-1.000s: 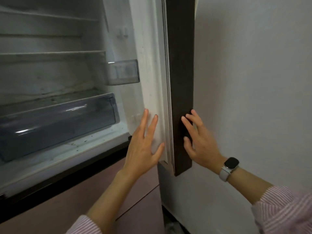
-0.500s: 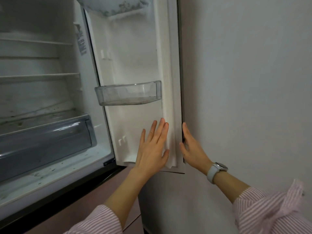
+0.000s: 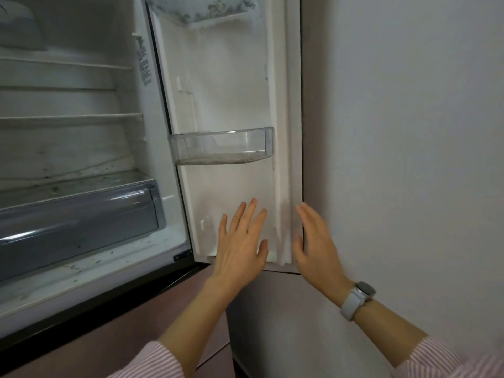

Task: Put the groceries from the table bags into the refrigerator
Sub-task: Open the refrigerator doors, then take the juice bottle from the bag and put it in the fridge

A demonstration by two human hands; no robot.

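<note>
Fridge door wide open, smooth white liner, clear plastic bin; left hand flat, fingers spread, right hand straight-fingered at the edge.

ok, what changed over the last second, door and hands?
The refrigerator door swung further open toward the wall, showing its inner liner and door bin. The right hand came off the door's outer edge; the left hand stays flat on the liner. Shelves and crisper drawer are unchanged, with no groceries.

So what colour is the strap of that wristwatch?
White, on the wristwatch at the right wrist; the head view shows it plainly.
</note>
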